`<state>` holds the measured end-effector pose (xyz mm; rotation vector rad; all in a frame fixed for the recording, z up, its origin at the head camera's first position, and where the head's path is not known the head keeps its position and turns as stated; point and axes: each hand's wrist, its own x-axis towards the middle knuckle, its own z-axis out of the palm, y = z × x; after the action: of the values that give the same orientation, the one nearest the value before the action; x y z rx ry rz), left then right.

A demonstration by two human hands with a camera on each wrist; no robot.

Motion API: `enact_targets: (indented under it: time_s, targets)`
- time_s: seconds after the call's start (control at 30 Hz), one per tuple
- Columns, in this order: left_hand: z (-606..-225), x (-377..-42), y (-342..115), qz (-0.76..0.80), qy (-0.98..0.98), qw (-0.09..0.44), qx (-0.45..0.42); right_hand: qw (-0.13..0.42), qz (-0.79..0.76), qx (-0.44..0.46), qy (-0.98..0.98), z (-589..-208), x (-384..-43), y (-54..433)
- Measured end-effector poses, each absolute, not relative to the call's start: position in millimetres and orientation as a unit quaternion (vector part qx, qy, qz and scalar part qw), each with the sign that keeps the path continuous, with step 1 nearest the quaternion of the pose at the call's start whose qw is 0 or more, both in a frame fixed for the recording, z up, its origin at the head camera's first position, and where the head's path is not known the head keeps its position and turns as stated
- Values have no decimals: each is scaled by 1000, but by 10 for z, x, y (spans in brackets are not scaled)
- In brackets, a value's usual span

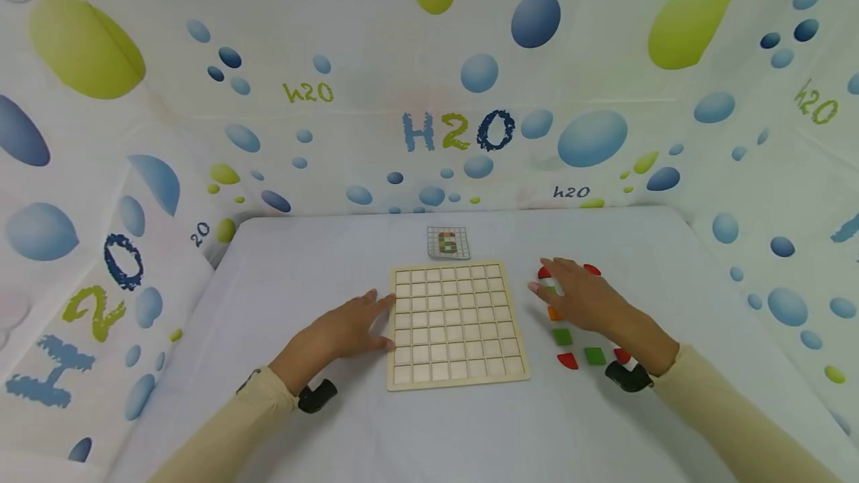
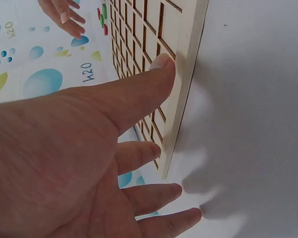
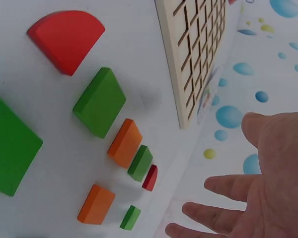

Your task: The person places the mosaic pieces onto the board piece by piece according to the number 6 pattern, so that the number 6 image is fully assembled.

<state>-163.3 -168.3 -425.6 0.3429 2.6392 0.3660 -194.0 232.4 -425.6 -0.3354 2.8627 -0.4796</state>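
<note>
A pale wooden board (image 1: 456, 323) with a grid of square cells lies flat on the white table, its cells bare. At its left edge is my left hand (image 1: 347, 328), fingers spread; in the left wrist view the thumb (image 2: 161, 69) lies over the board's rim. My right hand (image 1: 582, 297) hovers above coloured pieces right of the board, fingers extended and holding nothing. Among those pieces are a red quarter-circle (image 3: 67, 39), a green square (image 3: 102, 101) and an orange square (image 3: 125, 144). The hand hides some of them in the head view.
Behind the board lies a small pattern card (image 1: 448, 243) showing a coloured figure on a grid. A white cloth printed with blue and green spots (image 1: 456, 95) hangs at the back and sides. Dark wrist cameras (image 1: 317, 396) sit under both beige sleeves (image 1: 725, 408).
</note>
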Motion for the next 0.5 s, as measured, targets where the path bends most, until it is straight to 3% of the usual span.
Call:
enact_targets:
  time_s: [0.5]
  targets:
    - [-4312,-1656,-1672,150,953,238,116,90,-166,-108,976,-4278,-1983,2474]
